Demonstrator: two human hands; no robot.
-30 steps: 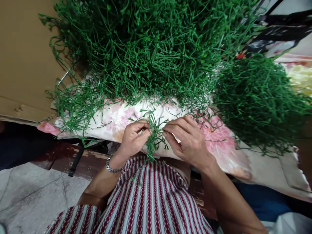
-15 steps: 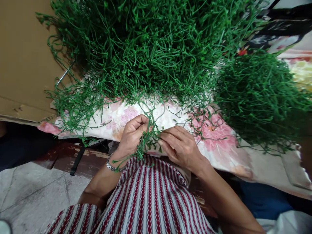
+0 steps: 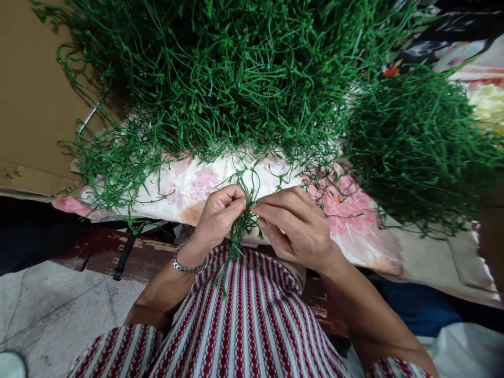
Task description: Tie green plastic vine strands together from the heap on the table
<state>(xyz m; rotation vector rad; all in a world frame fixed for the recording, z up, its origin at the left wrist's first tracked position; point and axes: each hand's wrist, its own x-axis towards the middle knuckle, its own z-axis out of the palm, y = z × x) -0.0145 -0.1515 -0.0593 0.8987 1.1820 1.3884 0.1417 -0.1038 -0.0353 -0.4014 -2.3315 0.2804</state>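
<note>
Between my two hands hangs a small bunch of thin green plastic-looking stems, its strands spreading above and below my fingers. My left hand pinches the bunch near its middle, thumb against bent forefinger. From the other side, my right hand brings thumb and fingertips together at the same spot, touching the stems. Exactly which strand the right fingertips grip is too small to make out. Under the bunch is a white cloth printed with pink flowers.
A large heap of green stems covers the far side of the cloth. Another pile lies at right, and loose strands at left. A cardboard sheet stands at far left, a thin metal rod beside it.
My right hand has moved slightly left, so its fingertips now meet my left ones at the bunch. The bunch hangs narrower and straighter, its lower ends over the striped garment.
</note>
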